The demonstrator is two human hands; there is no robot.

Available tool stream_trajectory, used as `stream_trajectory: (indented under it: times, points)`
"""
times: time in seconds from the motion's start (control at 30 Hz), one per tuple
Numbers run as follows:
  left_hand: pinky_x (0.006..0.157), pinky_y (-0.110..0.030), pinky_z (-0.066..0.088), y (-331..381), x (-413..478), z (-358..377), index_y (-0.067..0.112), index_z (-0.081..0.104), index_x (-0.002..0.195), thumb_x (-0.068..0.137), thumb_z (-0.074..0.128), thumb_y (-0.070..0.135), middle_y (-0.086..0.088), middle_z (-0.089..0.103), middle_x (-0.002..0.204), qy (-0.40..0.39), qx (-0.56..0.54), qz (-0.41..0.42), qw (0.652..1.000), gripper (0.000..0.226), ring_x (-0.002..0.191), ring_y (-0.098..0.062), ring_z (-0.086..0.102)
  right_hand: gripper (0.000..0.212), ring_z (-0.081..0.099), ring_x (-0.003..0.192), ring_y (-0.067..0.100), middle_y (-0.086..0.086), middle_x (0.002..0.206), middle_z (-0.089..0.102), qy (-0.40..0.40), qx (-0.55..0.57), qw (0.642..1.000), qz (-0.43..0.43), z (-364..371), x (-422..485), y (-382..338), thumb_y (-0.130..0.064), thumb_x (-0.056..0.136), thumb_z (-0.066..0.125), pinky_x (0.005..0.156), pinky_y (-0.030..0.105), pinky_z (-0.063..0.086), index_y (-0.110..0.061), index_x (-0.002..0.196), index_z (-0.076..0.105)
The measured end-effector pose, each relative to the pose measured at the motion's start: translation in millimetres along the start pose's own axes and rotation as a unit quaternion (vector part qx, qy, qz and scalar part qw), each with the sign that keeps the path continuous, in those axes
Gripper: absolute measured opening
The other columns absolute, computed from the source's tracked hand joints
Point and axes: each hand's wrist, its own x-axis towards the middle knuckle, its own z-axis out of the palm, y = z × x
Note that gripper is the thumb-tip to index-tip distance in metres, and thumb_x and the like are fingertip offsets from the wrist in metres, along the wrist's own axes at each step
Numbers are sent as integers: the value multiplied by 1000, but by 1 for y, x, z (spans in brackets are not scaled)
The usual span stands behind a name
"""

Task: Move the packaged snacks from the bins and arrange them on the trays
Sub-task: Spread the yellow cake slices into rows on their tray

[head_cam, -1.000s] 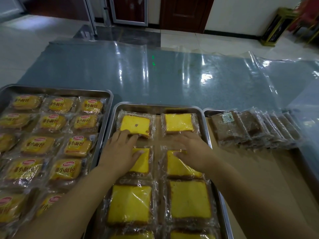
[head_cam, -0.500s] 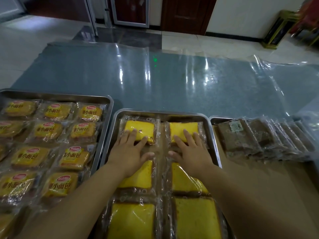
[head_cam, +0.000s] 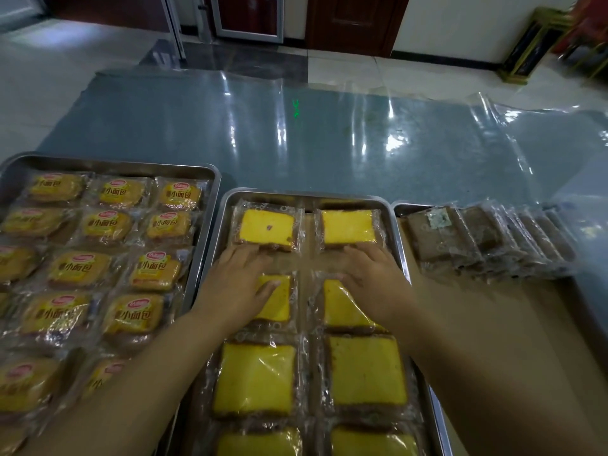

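We see 3 metal trays side by side on the counter (head_cam: 296,143). Left tray (head_cam: 131,164): small bread packs (head_cam: 79,269) w/ red logos, lying flat in rows, filling it. Middle tray (head_cam: 306,194): yellow cake slices (head_cam: 255,378) in clear wrap, flat, 2 columns; the far pair sits w/ a gap before the 2nd row. Right tray (head_cam: 406,207): brown cake packs (head_cam: 441,238) in clear wrap, on edge, leaning on each other in a row at its far end.

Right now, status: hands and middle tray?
Left hand, right hand open, flat on cake packets. Middle tray holds two columns. Nothing blocking.
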Motion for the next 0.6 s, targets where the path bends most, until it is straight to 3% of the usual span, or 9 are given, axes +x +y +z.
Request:
stream_trajectory:
  times: [0.1, 0.23, 0.4, 0.6]
  points:
    - [102, -38, 34, 3, -22, 2, 24, 57, 127, 88, 56, 44, -2, 48, 133, -24, 13, -8, 1000, 43, 126, -22, 34, 45, 37, 131, 30, 11, 135, 50, 22, -18, 999, -37, 2, -30, -4, -27, 88, 63, 106, 41, 33, -10, 128, 55]
    - [103, -35, 31, 5, -42, 9, 30, 57, 125, 90, 48, 51, 2, 45, 140, -64, 32, -14, 997, 42, 130, -19, 33, 42, 32, 132, 26, 7, 142, 42, -51, -75, 996, -24, 6, -52, -5, -38, 95, 48, 104, 40, 36, -19, 132, 51]
    - [112, -40, 20, 5, -46, 21, 34, 45, 135, 90, 38, 60, 2, 26, 153, -123, 74, -16, 990, 52, 142, -19, 14, 47, 14, 141, 26, 8, 153, 25, -140, -146, 979, -14, 15, -52, -3, -44, 98, 34, 114, 42, 21, -19, 136, 44]
    - [113, -41, 16, 1, -34, 25, 32, 32, 143, 92, 36, 58, 1, 13, 157, -137, 88, -16, 987, 58, 144, -20, 4, 52, 0, 144, 30, 9, 157, 10, -159, -151, 976, -2, 15, -36, 1, -44, 99, 32, 117, 44, 9, -18, 144, 30]
